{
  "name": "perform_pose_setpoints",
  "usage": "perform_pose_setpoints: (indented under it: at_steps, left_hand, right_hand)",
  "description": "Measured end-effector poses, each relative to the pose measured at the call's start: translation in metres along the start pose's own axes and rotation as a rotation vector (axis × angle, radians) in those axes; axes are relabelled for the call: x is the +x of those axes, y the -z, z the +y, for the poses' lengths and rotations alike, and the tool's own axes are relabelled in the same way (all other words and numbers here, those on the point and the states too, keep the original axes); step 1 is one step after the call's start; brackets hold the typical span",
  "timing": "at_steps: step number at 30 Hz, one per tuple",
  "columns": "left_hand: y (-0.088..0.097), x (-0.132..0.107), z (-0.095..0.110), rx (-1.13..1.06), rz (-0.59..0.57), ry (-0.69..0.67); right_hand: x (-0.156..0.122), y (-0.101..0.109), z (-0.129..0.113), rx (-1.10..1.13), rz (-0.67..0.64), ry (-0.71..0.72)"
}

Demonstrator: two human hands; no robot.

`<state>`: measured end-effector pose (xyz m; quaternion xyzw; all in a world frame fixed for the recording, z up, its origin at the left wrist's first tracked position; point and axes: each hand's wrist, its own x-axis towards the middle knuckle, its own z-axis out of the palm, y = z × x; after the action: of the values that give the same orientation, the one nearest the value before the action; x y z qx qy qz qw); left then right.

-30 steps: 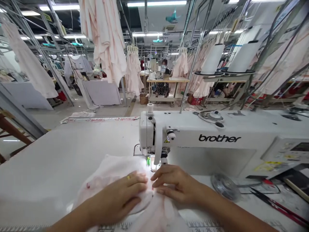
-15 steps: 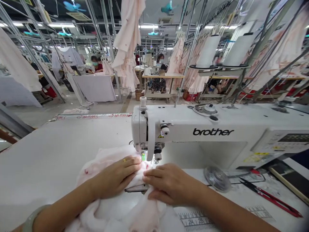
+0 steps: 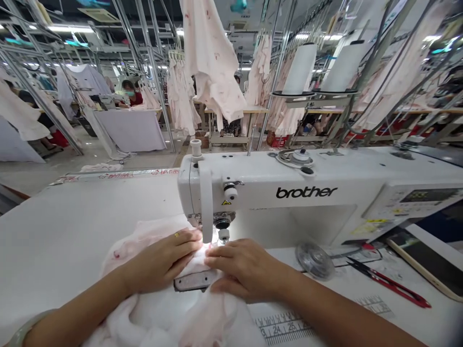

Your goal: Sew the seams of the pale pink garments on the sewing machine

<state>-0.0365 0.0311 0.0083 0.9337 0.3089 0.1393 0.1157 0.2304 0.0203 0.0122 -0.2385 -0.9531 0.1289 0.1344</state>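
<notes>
Under both hands (image 3: 161, 262) (image 3: 244, 270), pale pink fabric (image 3: 155, 313)

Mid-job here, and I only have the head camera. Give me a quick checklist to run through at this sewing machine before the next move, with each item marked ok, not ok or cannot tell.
1. Left hand flat on the pale pink fabric: ok.
2. Right hand flat on the fabric, beside the left: ok.
3. Fingers clear of the needle: cannot tell, too small to see.
4. Presser foot down on the fabric: cannot tell, the view is partly blocked.
5. Red-handled snips on the table, away from both hands: ok.
6. Both thread cones upright on their stand: ok.
</notes>
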Motion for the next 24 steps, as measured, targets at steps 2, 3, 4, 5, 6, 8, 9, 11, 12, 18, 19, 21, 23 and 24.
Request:
perform_pose_setpoints:
  at_steps: [2, 3, 4, 5, 6, 8, 9, 11, 12, 18, 19, 21, 23, 24]
  left_hand:
    - [0.0, 0.001, -0.001, 0.0, -0.017, -0.005]
    - [0.001, 0.001, -0.001, -0.002, -0.027, -0.007]
    - [0.001, 0.002, -0.001, -0.003, -0.034, -0.011]
    - [0.001, 0.002, -0.001, -0.003, -0.037, -0.015]
    - [0.001, 0.003, -0.002, -0.003, -0.04, -0.02]
    - [0.001, 0.003, -0.005, -0.004, -0.035, -0.029]
    - [0.002, 0.004, -0.007, -0.004, -0.032, -0.033]
    - [0.003, 0.005, -0.011, 0.012, -0.038, -0.036]
    - [0.004, 0.006, -0.013, 0.027, -0.045, -0.038]
    - [0.013, 0.016, 0.001, 0.117, -0.079, 0.064]
    - [0.013, 0.016, 0.007, 0.124, -0.062, 0.082]
    - [0.01, 0.016, 0.017, 0.116, -0.027, 0.105]
    - [0.004, 0.014, 0.025, 0.067, -0.008, 0.139]
    - [0.0, 0.012, 0.027, 0.028, 0.008, 0.16]
  right_hand:
    - [0.0, 0.0, 0.002, -0.037, 0.019, -0.058]
    - [0.001, 0.0, 0.003, -0.056, 0.021, -0.087]
    - [0.001, 0.0, 0.004, -0.071, 0.016, -0.112]
    - [0.001, 0.0, 0.005, -0.083, 0.009, -0.127]
    - [0.002, 0.0, 0.005, -0.092, 0.001, -0.133]
    - [0.003, 0.001, 0.007, -0.105, -0.008, -0.14]
    - [0.004, 0.001, 0.007, -0.115, -0.009, -0.148]
    - [0.005, 0.001, 0.009, -0.144, 0.001, -0.165]
    - [0.005, 0.001, 0.011, -0.158, 0.013, -0.172]
    - [0.003, -0.001, 0.017, -0.085, 0.12, -0.141]
    - [0.003, -0.002, 0.016, -0.058, 0.139, -0.126]
    - [0.002, -0.002, 0.014, -0.009, 0.164, -0.102]
    - [0.001, -0.003, 0.012, 0.044, 0.155, -0.102]
    - [0.001, -0.003, 0.011, 0.074, 0.142, -0.113]
